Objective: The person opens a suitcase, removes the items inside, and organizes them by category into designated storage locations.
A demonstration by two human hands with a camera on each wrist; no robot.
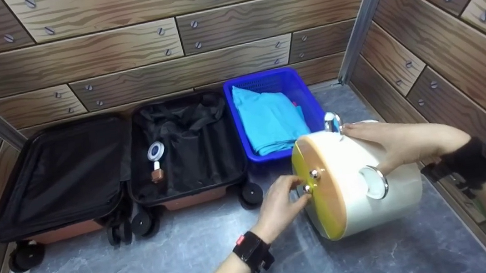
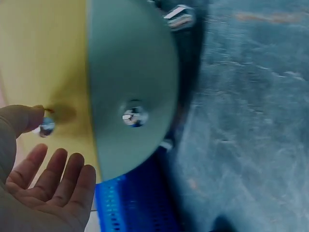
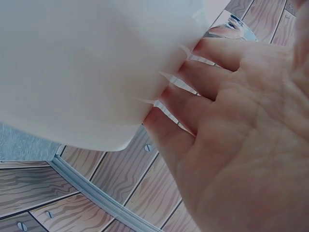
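Observation:
A white rounded cabinet (image 1: 376, 203) with chrome rings stands on the right, its flat front turned left. That front has two half-round doors under yellow and orange film, each with a shiny knob. My left hand (image 1: 280, 203) is at the nearer knob (image 2: 47, 126), its thumb and forefinger on either side. In the left wrist view the thumb overlaps this knob and a small gap shows below it; the other fingers are loosely bent. Above the cabinet my right hand (image 1: 403, 139) rests on the curved shell with fingers extended, their tips against the white surface in the right wrist view.
Behind the cabinet stands a blue basket (image 1: 237, 130) holding folded turquoise cloth (image 1: 268, 117). An open black-lined suitcase (image 1: 191, 160) on wheels lies to the left, with a round white-and-brown item (image 1: 155, 152) inside. Wood-patterned walls (image 1: 231, 32) enclose the grey surface (image 1: 148, 271).

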